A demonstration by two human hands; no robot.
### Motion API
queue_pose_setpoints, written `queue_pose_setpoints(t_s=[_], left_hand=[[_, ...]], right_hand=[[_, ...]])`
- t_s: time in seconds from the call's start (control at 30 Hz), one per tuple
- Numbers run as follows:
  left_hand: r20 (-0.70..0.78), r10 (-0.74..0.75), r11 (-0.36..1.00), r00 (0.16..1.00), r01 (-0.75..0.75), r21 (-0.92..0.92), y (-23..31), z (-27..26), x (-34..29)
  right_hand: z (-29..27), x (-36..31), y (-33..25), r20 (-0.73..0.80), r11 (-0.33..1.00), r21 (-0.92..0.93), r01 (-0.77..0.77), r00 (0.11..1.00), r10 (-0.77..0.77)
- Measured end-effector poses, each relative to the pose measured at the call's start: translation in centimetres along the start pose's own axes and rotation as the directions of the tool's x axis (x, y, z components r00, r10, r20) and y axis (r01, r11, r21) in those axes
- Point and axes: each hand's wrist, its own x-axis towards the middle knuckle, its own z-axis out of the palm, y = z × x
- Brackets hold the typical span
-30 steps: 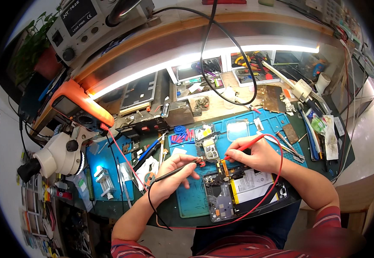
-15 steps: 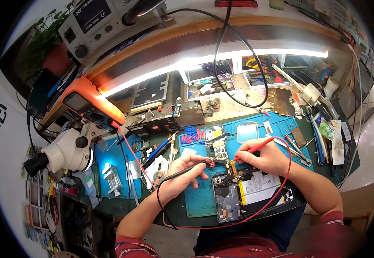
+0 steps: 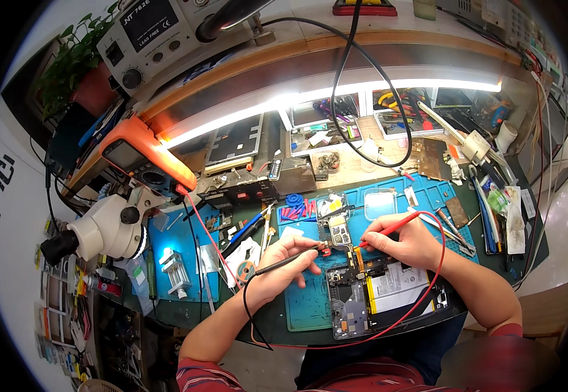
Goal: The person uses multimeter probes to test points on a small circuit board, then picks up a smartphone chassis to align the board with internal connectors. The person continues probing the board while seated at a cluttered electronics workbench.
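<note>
In my left hand (image 3: 282, 266) is a black test probe (image 3: 288, 259), its tip close to a small red part (image 3: 326, 251) at the circuit board's left side. My right hand (image 3: 399, 240) pinches a red test probe (image 3: 395, 225), angled down toward an orange flex cable (image 3: 360, 260). Between both hands lies the circuit board (image 3: 339, 232), joined to an opened tablet (image 3: 349, 313) with a white and yellow battery (image 3: 398, 287). Whether either tip touches metal is too small to tell. The probe leads run to an orange multimeter (image 3: 178, 168) at the left.
A blue work mat (image 3: 303, 310) lies under the board. Left of it stand a white microscope (image 3: 101, 228) and a metal clamp (image 3: 175, 271). Tweezers and other tools (image 3: 457, 235) lie at the right. A black cable loop (image 3: 409, 124) hangs in front of the lit shelf.
The whole view has shifted slightly, so the bench appears a little lower and farther right. Both hands keep their probes at about the same places on the board.
</note>
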Motion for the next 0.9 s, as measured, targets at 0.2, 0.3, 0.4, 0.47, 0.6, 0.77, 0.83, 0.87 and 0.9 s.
queue_pose_setpoints(t_s=[0.2,0.3,0.4,0.47,0.6,0.77,0.83,0.87,0.9], left_hand=[[-0.001,0.0,1.0,1.0,0.0,0.0,-0.01,0.02,0.02],[-0.005,-0.001,1.0,1.0,0.001,0.003,-0.01,0.04,-0.01],[-0.008,-0.003,1.0,1.0,0.003,0.005,-0.02,0.0,-0.02],[-0.006,-0.004,1.0,1.0,0.005,0.005,-0.02,-0.04,-0.01],[-0.006,-0.001,1.0,1.0,0.001,-0.001,0.07,0.05,-0.09],[-0.017,0.001,1.0,1.0,-0.001,-0.011,0.18,0.17,-0.18],[-0.006,0.01,1.0,1.0,-0.01,0.0,0.32,0.24,-0.11],[-0.012,0.012,1.0,1.0,-0.012,0.002,0.23,0.22,-0.15],[-0.029,0.005,1.0,1.0,-0.005,0.0,0.17,0.11,-0.16]], right_hand=[[0.01,-0.01,0.15,-0.001,1.0,0.009,0.004,1.0,-0.004],[0.0,0.01,0.02,0.002,1.0,0.004,0.003,1.0,-0.003],[0.09,0.02,0.16,-0.006,1.0,0.004,0.017,1.0,-0.017],[0.14,0.04,0.18,-0.012,1.0,0.002,0.027,1.0,-0.027],[0.2,0.01,0.27,-0.019,0.999,0.01,0.039,0.999,-0.039],[0.29,0.24,0.42,-0.044,0.997,0.03,0.075,0.996,-0.074],[0.38,0.19,0.39,-0.08,0.992,0.082,0.094,0.993,-0.087],[0.43,0.11,0.41,-0.101,0.986,0.138,0.097,0.991,-0.083],[0.28,0.46,0.81,-0.099,0.98,0.094,0.173,0.981,-0.164]])
